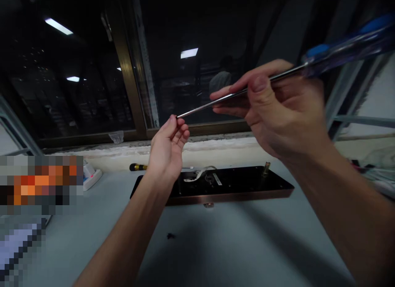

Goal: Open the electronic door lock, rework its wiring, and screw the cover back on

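Observation:
My right hand (pixel 277 106) is closed around the long metal shaft of a screwdriver (pixel 200 107), raised above the table. Its clear handle with blue parts sticks out to the upper right and is blurred. At the tip, the thumb and fingers of my left hand (pixel 168 145) pinch together. Between them shows a small dark piece, possibly a screw, too small to tell. Below lies a long black panel (pixel 240 178) with a copper-coloured edge, a white cable (pixel 197 175) on it and a brass post (pixel 266 169) standing near its right end. My left wrist partly covers the panel.
Another screwdriver (pixel 138 167), black and yellow, lies behind the panel. A few tiny dark pieces (pixel 170 236) rest on the table (pixel 216 246). A clear plastic cup (pixel 116 137) stands on the window sill. At left is a white power strip (pixel 93 179); at right, tangled cables (pixel 381 172).

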Demonstrator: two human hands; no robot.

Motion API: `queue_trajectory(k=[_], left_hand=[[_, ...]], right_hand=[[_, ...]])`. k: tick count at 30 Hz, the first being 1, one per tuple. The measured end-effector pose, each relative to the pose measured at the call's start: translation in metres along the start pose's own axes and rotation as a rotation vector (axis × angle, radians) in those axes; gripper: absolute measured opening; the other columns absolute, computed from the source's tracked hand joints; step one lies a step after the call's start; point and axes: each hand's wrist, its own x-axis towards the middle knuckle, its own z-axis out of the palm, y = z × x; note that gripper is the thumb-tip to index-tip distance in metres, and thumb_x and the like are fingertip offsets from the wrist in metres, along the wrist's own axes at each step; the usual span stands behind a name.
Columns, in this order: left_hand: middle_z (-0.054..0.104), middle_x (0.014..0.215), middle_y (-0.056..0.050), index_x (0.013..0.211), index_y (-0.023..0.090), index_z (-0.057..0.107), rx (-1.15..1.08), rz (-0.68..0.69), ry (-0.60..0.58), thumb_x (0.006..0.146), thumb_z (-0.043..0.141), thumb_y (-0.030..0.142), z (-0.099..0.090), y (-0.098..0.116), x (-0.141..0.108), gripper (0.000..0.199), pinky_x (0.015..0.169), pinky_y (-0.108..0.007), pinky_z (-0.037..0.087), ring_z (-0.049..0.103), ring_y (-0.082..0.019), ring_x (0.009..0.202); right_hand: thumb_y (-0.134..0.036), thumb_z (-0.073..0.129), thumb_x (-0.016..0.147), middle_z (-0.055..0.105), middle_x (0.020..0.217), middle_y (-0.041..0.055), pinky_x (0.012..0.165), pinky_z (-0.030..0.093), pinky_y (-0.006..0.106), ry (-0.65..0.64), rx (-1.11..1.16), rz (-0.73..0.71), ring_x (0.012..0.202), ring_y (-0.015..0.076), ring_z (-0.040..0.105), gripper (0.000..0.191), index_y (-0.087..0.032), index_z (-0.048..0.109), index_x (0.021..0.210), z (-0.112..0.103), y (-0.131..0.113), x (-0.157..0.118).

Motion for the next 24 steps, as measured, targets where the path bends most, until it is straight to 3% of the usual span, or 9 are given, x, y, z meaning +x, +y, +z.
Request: queue_trajectory(k=[4,8,11,15,19,22,24], left_hand=[[0.061,0.062,0.0,0.07,0.011,0.058,0.347,0.124,-0.122,0.078,0.054,0.015,-0.006,-0.013,0.002,0.01,0.059,-0.019,0.045,0.055,-0.006,0.055],[0.063,0.064,-0.002,0.074,0.011,0.06,0.791,0.07,-0.364,0.075,0.049,0.008,-0.013,-0.031,0.002,0.011,0.062,-0.023,0.045,0.056,-0.01,0.059],[0.065,0.069,-0.003,0.073,0.013,0.063,1.164,0.095,-0.602,0.074,0.051,0.01,-0.016,-0.045,-0.004,0.013,0.067,-0.025,0.044,0.056,-0.012,0.065],[0.067,0.073,-0.002,0.079,0.017,0.067,1.463,0.181,-0.796,0.077,0.051,0.016,-0.021,-0.062,-0.014,0.016,0.07,-0.026,0.041,0.057,-0.015,0.07],[0.067,0.073,-0.002,0.079,0.017,0.068,1.472,0.131,-0.787,0.076,0.053,0.018,-0.027,-0.072,-0.014,0.015,0.068,-0.025,0.041,0.056,-0.015,0.07],[0.066,0.069,-0.001,0.076,0.016,0.068,1.371,0.033,-0.694,0.074,0.056,0.02,-0.029,-0.074,-0.01,0.013,0.068,-0.026,0.041,0.056,-0.015,0.067],[0.065,0.068,-0.002,0.073,0.014,0.068,1.226,-0.04,-0.603,0.072,0.057,0.019,-0.029,-0.073,-0.007,0.012,0.07,-0.027,0.042,0.056,-0.014,0.067]], right_hand=[[-0.025,0.05,0.085,0.06,0.066,-0.0026,0.059,0.055,0.032,0.1,-0.133,0.004,0.068,0.0159,0.064,0.015,-0.017,0.053,0.072,-0.007,-0.006,0.006],[-0.018,0.05,0.085,0.059,0.054,0.0012,0.044,0.051,0.025,0.218,-0.303,0.289,0.044,0.0121,0.059,0.022,-0.013,0.054,0.064,-0.027,-0.008,0.013],[-0.018,0.051,0.085,0.061,0.054,0.0049,0.043,0.05,0.022,0.071,-0.364,0.578,0.044,0.012,0.059,0.027,-0.011,0.057,0.06,-0.043,-0.007,0.014],[-0.023,0.055,0.083,0.063,0.06,0.0083,0.047,0.051,0.021,-0.251,-0.404,0.776,0.051,0.0132,0.061,0.024,-0.011,0.059,0.063,-0.05,0.0,0.009],[-0.03,0.054,0.083,0.061,0.054,0.0052,0.048,0.052,0.021,-0.395,-0.364,0.84,0.048,0.012,0.06,0.027,-0.013,0.057,0.063,-0.046,0.011,0.005],[-0.027,0.052,0.085,0.062,0.06,0.0058,0.049,0.052,0.021,-0.359,-0.322,0.818,0.052,0.0118,0.06,0.024,-0.012,0.056,0.066,-0.047,0.013,0.005],[-0.022,0.049,0.086,0.062,0.064,0.0068,0.049,0.051,0.021,-0.268,-0.28,0.778,0.052,0.0116,0.061,0.023,-0.011,0.055,0.067,-0.051,0.01,0.007]])
